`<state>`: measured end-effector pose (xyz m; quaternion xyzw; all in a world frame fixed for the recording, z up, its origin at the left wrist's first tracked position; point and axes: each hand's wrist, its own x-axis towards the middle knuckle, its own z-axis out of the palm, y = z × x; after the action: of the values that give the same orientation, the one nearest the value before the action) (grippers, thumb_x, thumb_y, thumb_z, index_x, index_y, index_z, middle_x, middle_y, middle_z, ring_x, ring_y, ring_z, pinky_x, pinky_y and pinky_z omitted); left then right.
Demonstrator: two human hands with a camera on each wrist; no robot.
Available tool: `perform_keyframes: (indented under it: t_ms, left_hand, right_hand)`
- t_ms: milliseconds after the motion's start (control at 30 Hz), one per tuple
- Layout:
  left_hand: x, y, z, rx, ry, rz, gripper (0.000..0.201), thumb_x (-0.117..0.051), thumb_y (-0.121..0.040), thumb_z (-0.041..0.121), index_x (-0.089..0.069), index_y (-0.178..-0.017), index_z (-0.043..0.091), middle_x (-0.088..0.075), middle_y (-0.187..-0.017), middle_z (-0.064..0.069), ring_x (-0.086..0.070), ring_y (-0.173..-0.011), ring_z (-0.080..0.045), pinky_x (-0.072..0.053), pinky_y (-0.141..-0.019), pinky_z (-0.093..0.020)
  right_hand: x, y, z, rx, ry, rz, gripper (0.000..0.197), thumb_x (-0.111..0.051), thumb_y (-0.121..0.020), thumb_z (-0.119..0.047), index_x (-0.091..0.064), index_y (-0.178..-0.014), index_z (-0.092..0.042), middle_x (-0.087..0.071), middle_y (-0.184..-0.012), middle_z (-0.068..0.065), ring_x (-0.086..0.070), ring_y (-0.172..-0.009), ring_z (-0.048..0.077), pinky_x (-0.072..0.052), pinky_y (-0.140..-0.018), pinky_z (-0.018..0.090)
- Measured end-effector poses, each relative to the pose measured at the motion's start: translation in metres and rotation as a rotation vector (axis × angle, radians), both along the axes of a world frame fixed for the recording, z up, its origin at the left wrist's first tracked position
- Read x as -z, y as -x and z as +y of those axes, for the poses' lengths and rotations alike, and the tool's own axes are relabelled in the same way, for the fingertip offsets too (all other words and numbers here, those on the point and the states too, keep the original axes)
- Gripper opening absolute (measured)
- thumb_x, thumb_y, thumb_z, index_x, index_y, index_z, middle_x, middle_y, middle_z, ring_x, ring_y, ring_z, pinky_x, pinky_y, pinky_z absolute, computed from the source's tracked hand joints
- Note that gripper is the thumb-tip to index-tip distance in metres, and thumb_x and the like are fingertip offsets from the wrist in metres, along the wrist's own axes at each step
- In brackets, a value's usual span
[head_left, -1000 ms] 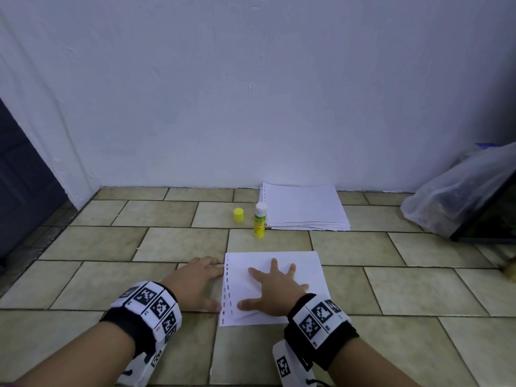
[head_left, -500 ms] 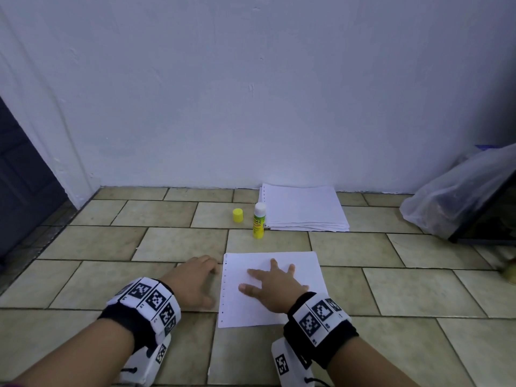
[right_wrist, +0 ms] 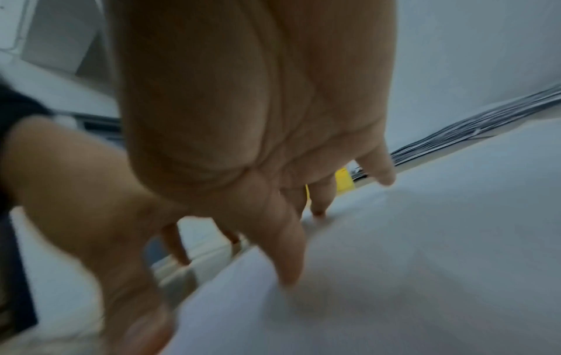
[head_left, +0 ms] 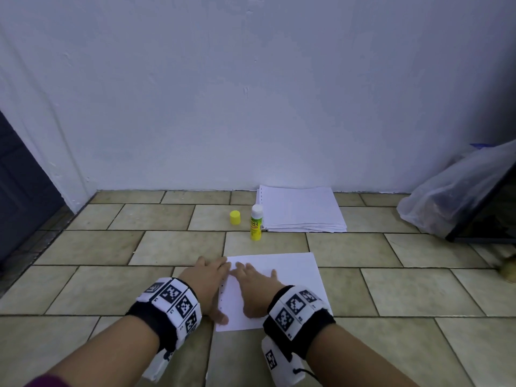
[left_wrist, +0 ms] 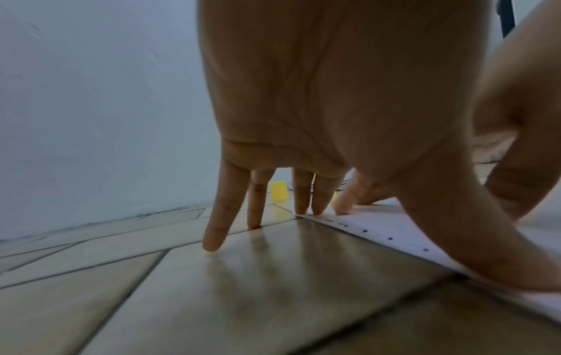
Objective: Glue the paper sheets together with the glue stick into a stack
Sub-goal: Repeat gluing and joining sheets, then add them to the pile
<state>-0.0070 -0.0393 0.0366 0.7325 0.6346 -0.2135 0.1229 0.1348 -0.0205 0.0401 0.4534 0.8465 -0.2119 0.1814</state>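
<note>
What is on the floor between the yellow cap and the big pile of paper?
The glue stick stands upright there, between the cap and the pile, close beside the pile. The head view shows it.

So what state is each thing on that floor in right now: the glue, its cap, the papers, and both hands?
Glue stick: upright, uncapped, untouched.
Yellow cap: off, standing on the floor left of the glue stick.
Paper pile: lying by the wall, untouched.
Near sheet: flat on the floor under the hands.
Left hand: fingers straight, at the sheet's punched edge.
Right hand: flat, pressing the sheet.
Plastic bag: slumped at the right.
</note>
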Motion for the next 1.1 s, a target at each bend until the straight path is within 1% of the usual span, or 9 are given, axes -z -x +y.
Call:
perform_keyframes:
  t_ms: [167,333,400,533,667,733,833,1000,1100]
  left_hand:
    - [0.000,0.001,-0.004,-0.008,0.010,-0.001,0.114,-0.069,-0.074,0.060,0.002,-0.154,0.018,0.003,-0.161,0.008,-0.017,-0.139,-0.027,-0.038,-0.104,-0.039]
    - [-0.003,0.001,-0.002,0.037,-0.011,0.027,0.115,-0.071,-0.073,0.059,-0.001,-0.154,0.017,0.000,-0.161,0.005,-0.013,-0.141,-0.022,-0.030,-0.109,-0.039]
    - [-0.005,0.003,-0.002,0.050,-0.021,0.019,0.111,-0.069,-0.073,0.060,-0.005,-0.153,0.018,-0.005,-0.160,0.006,-0.014,-0.140,-0.021,-0.029,-0.110,-0.040]
    - [-0.012,0.004,0.000,0.023,-0.050,-0.016,0.088,-0.054,-0.079,0.070,-0.028,-0.147,0.021,-0.029,-0.147,0.003,-0.025,-0.133,-0.020,-0.033,-0.105,-0.039]
    - [-0.015,-0.016,0.003,0.055,-0.119,-0.115,0.061,-0.054,-0.087,0.060,-0.046,-0.130,0.018,-0.042,-0.131,0.000,-0.034,-0.125,-0.019,-0.037,-0.099,-0.034]
    - [-0.013,-0.030,0.002,0.096,-0.132,-0.228,0.057,-0.056,-0.089,0.052,-0.043,-0.134,0.019,-0.041,-0.136,0.002,-0.034,-0.126,-0.016,-0.036,-0.101,-0.033]
    - [-0.011,-0.044,0.000,0.121,-0.135,-0.296,0.058,-0.057,-0.090,0.047,-0.040,-0.138,0.019,-0.039,-0.141,0.003,-0.033,-0.128,-0.015,-0.035,-0.103,-0.032]
    - [-0.005,-0.045,0.003,0.102,-0.152,-0.272,0.076,-0.059,-0.089,0.046,-0.025,-0.148,0.013,-0.024,-0.154,-0.002,-0.020,-0.142,-0.017,-0.027,-0.114,-0.034]
    - [0.000,-0.044,-0.001,0.094,-0.092,-0.235,0.087,-0.058,-0.090,0.048,-0.012,-0.153,0.010,-0.010,-0.161,-0.004,-0.011,-0.147,-0.017,-0.018,-0.118,-0.033]
  right_hand:
    - [-0.008,-0.052,0.029,0.228,-0.030,0.033,0.057,-0.043,-0.095,-0.016,-0.022,-0.148,-0.025,-0.044,-0.144,0.000,-0.041,-0.132,0.021,-0.006,-0.114,0.058]
    - [-0.006,-0.094,0.040,0.350,-0.098,-0.042,0.055,-0.049,-0.093,-0.047,-0.031,-0.140,-0.026,-0.056,-0.128,0.002,-0.052,-0.120,0.024,-0.021,-0.111,0.055]
    - [-0.006,-0.091,0.037,0.314,-0.143,-0.102,0.063,-0.055,-0.089,-0.052,-0.032,-0.139,-0.022,-0.055,-0.127,0.002,-0.051,-0.119,0.025,-0.020,-0.111,0.056]
    - [-0.008,-0.079,0.033,0.222,-0.281,-0.269,0.064,-0.057,-0.086,-0.054,-0.040,-0.137,-0.021,-0.038,-0.137,0.009,-0.027,-0.132,0.030,-0.028,-0.105,0.049]
    - [-0.006,-0.067,0.035,0.309,-0.178,-0.238,0.041,-0.055,-0.090,-0.028,-0.048,-0.129,-0.016,-0.041,-0.133,0.008,-0.039,-0.123,0.029,-0.038,-0.099,0.043]
    - [-0.002,-0.059,0.035,0.359,-0.132,-0.148,0.042,-0.052,-0.091,-0.034,-0.046,-0.127,-0.013,-0.047,-0.130,0.009,-0.046,-0.119,0.030,-0.043,-0.096,0.041]
    - [-0.001,-0.049,0.031,0.402,-0.117,-0.087,0.065,-0.062,-0.083,-0.053,-0.038,-0.129,-0.015,-0.050,-0.126,0.009,-0.047,-0.117,0.032,-0.046,-0.093,0.043]
    - [-0.007,-0.044,0.018,0.180,-0.084,-0.052,0.079,-0.078,-0.077,-0.027,-0.030,-0.137,-0.009,-0.043,-0.136,0.008,-0.037,-0.130,0.031,-0.039,-0.101,0.050]
    - [-0.007,-0.047,0.016,0.071,-0.019,0.017,0.085,-0.072,-0.081,-0.014,-0.020,-0.148,-0.013,-0.027,-0.152,0.008,-0.025,-0.140,0.026,-0.021,-0.114,0.051]
